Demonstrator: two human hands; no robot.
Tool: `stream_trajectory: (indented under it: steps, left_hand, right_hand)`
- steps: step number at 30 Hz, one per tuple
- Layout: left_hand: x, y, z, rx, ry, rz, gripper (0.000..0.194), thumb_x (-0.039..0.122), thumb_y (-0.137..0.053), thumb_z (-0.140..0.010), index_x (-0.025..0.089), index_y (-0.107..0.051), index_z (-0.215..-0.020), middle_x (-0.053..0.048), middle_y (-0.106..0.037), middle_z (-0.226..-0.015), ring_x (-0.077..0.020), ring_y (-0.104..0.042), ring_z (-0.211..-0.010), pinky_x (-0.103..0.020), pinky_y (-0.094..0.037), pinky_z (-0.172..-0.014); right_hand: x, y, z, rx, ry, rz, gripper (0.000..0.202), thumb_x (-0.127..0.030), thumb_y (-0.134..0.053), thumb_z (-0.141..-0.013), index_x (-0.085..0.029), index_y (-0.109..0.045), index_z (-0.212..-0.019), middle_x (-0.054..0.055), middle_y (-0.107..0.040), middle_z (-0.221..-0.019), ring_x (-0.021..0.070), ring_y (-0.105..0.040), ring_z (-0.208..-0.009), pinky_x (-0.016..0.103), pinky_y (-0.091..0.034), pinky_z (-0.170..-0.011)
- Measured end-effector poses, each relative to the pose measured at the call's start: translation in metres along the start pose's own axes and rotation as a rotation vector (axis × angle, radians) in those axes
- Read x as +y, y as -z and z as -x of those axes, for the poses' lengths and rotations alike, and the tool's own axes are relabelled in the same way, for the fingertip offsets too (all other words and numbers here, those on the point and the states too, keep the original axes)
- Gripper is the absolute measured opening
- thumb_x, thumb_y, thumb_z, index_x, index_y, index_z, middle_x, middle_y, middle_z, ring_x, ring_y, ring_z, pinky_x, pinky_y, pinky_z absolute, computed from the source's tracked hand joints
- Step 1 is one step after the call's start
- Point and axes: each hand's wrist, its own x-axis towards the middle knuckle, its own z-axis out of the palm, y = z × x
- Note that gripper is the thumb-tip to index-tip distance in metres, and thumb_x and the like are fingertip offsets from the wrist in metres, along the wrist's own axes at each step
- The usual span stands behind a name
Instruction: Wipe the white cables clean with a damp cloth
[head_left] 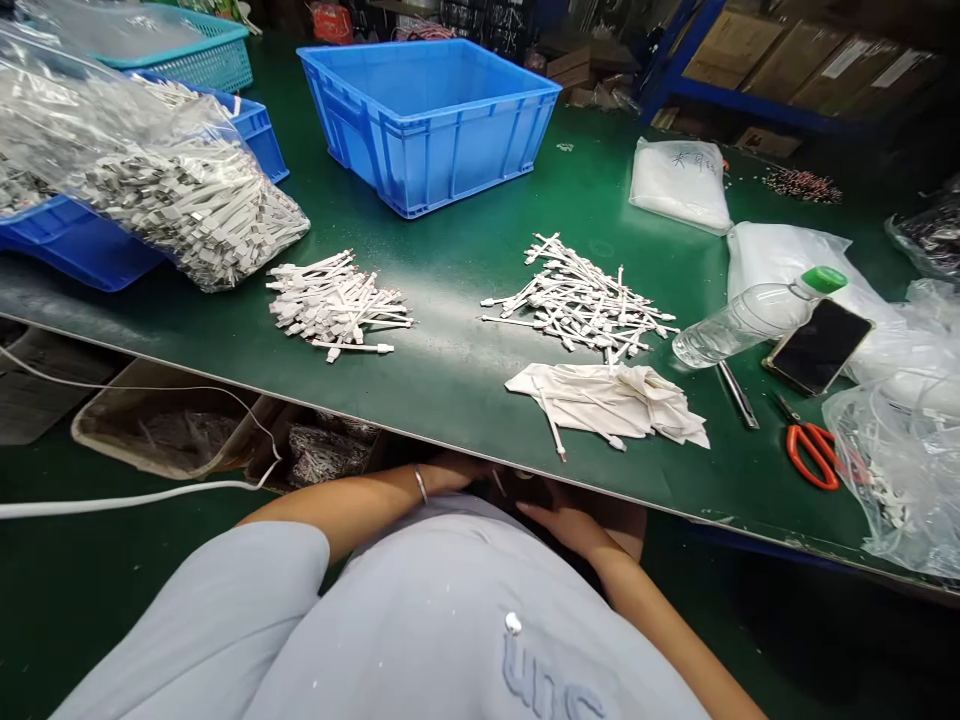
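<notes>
My bare L hand [461,470] & R hand [559,515]: lower ctr, near edge of green tabletop [442,385]. Pile of short white cables [330,302] ctr-L, 2nd white cable pile [581,302] ctr-R; blue rect. plastic bin [472,150] top ctr.

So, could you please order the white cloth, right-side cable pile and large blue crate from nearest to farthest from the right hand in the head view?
From the right hand:
1. White cloth, near the front edge of the table.
2. Right-side cable pile, just beyond the cloth.
3. Large blue crate, farther back, toward the left.
</notes>
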Motion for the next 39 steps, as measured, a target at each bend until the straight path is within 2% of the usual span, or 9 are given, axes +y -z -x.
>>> stream_trajectory:
  steps: [2, 5, 9, 14, 24, 27, 30, 33, 39]
  left_hand:
    - [0.006, -0.013, 0.004, -0.179, 0.021, 0.092, 0.031, 0.049, -0.059, -0.087, 0.024, -0.071, -0.099, -0.005, -0.073, -0.095, -0.0173, -0.067, -0.083, -0.034, -0.057, -0.08]
    - [0.022, -0.018, 0.016, -0.396, 0.051, 0.239, 0.042, 0.057, -0.065, -0.077, 0.024, -0.073, -0.101, -0.005, -0.074, -0.102, -0.0194, -0.069, -0.091, -0.033, -0.054, -0.088]
    - [0.053, -0.005, 0.032, -0.496, 0.155, 0.405, 0.056, 0.055, -0.067, -0.078, 0.018, -0.065, -0.119, -0.011, -0.07, -0.115, -0.0209, -0.067, -0.103, -0.035, -0.051, -0.093]
    - [0.079, 0.012, 0.039, -0.327, 0.215, 0.49, 0.053, 0.049, -0.066, -0.081, 0.018, -0.061, -0.123, -0.012, -0.072, -0.111, -0.0211, -0.069, -0.101, -0.033, -0.051, -0.091]
    - [0.088, 0.025, 0.042, -0.165, 0.084, 0.375, 0.047, 0.046, -0.063, -0.084, 0.018, -0.059, -0.122, -0.01, -0.073, -0.107, -0.0208, -0.068, -0.1, -0.034, -0.053, -0.09]
    - [0.092, 0.029, 0.041, -0.143, 0.039, 0.27, 0.041, 0.042, -0.065, -0.084, 0.019, -0.062, -0.117, -0.007, -0.074, -0.102, -0.0194, -0.068, -0.097, -0.031, -0.053, -0.086]
    - [0.1, 0.033, 0.036, -0.099, -0.061, -0.03, 0.032, 0.041, -0.061, -0.085, 0.019, -0.067, -0.107, -0.004, -0.075, -0.091, -0.017, -0.067, -0.083, -0.026, -0.052, -0.074]
    - [0.115, 0.034, 0.023, -0.08, -0.223, -0.381, 0.027, 0.04, -0.057, -0.087, 0.022, -0.071, -0.1, -0.002, -0.074, -0.087, -0.0155, -0.063, -0.074, -0.024, -0.047, -0.067]
    - [0.154, 0.022, -0.02, 0.036, -0.524, -0.568, 0.022, 0.032, -0.056, -0.086, 0.02, -0.072, -0.095, -0.003, -0.071, -0.086, -0.0169, -0.061, -0.082, -0.026, -0.045, -0.079]
  right_hand:
    - [0.011, 0.001, 0.017, -0.104, -0.004, -0.183, 0.058, -0.055, -0.069, -0.071, -0.024, -0.064, -0.121, 0.01, -0.07, -0.11, 0.0291, -0.063, -0.108, 0.046, -0.044, -0.098]
    - [0.01, 0.014, 0.052, -0.186, 0.033, -0.308, 0.044, -0.055, -0.068, -0.074, -0.022, -0.072, -0.103, 0.009, -0.073, -0.098, 0.0271, -0.067, -0.094, 0.043, -0.049, -0.09]
    - [-0.021, 0.037, 0.09, -0.021, 0.097, -0.339, 0.033, -0.048, -0.072, -0.073, -0.02, -0.074, -0.09, 0.007, -0.074, -0.088, 0.0202, -0.066, -0.08, 0.035, -0.052, -0.078]
    - [-0.057, 0.042, 0.101, 0.117, 0.131, -0.543, 0.027, -0.045, -0.072, -0.074, -0.02, -0.074, -0.082, 0.004, -0.071, -0.071, 0.0153, -0.064, -0.069, 0.031, -0.053, -0.071]
    - [-0.08, 0.045, 0.087, 0.14, 0.138, -0.723, 0.023, -0.037, -0.075, -0.074, -0.02, -0.072, -0.09, 0.003, -0.074, -0.076, 0.0137, -0.069, -0.071, 0.031, -0.057, -0.076]
    - [-0.08, 0.049, 0.083, 0.108, 0.174, -0.691, 0.026, -0.039, -0.074, -0.074, -0.02, -0.072, -0.09, 0.004, -0.074, -0.077, 0.015, -0.069, -0.071, 0.033, -0.058, -0.075]
    - [-0.082, 0.058, 0.084, 0.123, 0.202, -0.659, 0.025, -0.039, -0.074, -0.075, -0.019, -0.072, -0.09, 0.004, -0.074, -0.077, 0.0155, -0.069, -0.071, 0.033, -0.058, -0.074]
    - [-0.085, 0.076, 0.086, 0.271, 0.248, -0.594, 0.022, -0.037, -0.072, -0.077, -0.02, -0.072, -0.091, 0.003, -0.073, -0.076, 0.0151, -0.069, -0.07, 0.033, -0.057, -0.074]
    - [-0.071, 0.122, 0.069, 0.9, 0.407, -0.319, 0.02, -0.038, -0.067, -0.08, -0.02, -0.07, -0.086, 0.002, -0.07, -0.077, 0.0155, -0.065, -0.074, 0.032, -0.053, -0.074]
